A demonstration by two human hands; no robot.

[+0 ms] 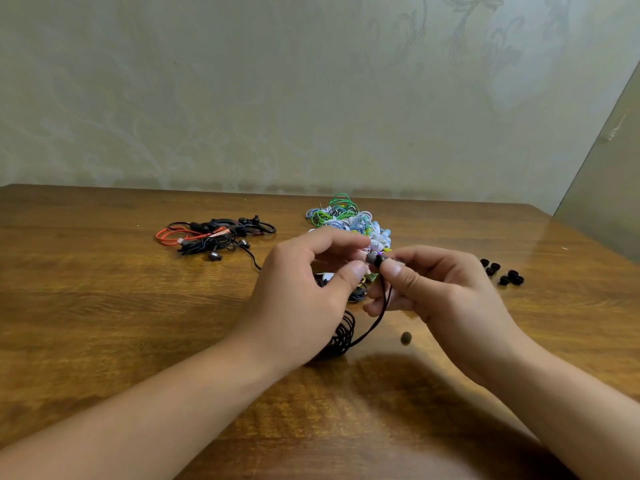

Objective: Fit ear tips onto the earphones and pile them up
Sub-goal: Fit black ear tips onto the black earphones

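Observation:
My right hand pinches a black earbud between thumb and forefinger, above the table. Its black cable hangs down to a coiled bundle lying under my left hand. My left hand faces it, thumb and forefinger curled around the grey ear tip at the earbud's end. A small dark ear tip is blurred just below my right hand. Several loose black ear tips lie to the right.
A pile of black and red earphones lies at the back left of the wooden table. A heap of green, white and blue earphones sits behind my hands. A wall runs along the table's far edge.

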